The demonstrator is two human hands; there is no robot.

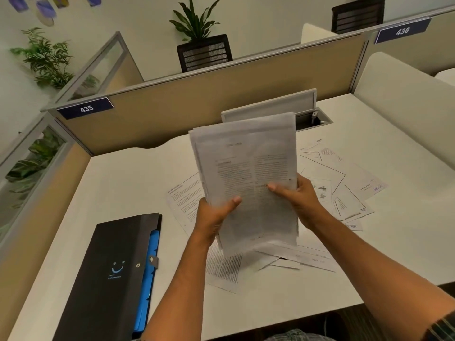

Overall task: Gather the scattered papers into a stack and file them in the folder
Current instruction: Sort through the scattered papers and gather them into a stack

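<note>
Both hands hold a stack of printed papers (248, 168) upright above the white desk (128, 183). My left hand (216, 212) grips the stack's lower left edge, thumb on the front page. On the right edge sits my right hand (298, 195), thumb across the text. The stack's bottom edge rests among loose sheets. More scattered papers (344, 183) lie flat to the right, others (182, 195) to the left behind the stack, and some (290, 259) below it. A black folder (113, 274) lies shut at the near left, blue dividers (147, 279) showing along its right side.
Tan cubicle partitions (197, 102) wall the desk at the back and left. An open cable hatch (312, 119) with a raised lid sits at the back centre. A white curved divider (403, 99) stands on the right. The desk's front edge runs near my forearms.
</note>
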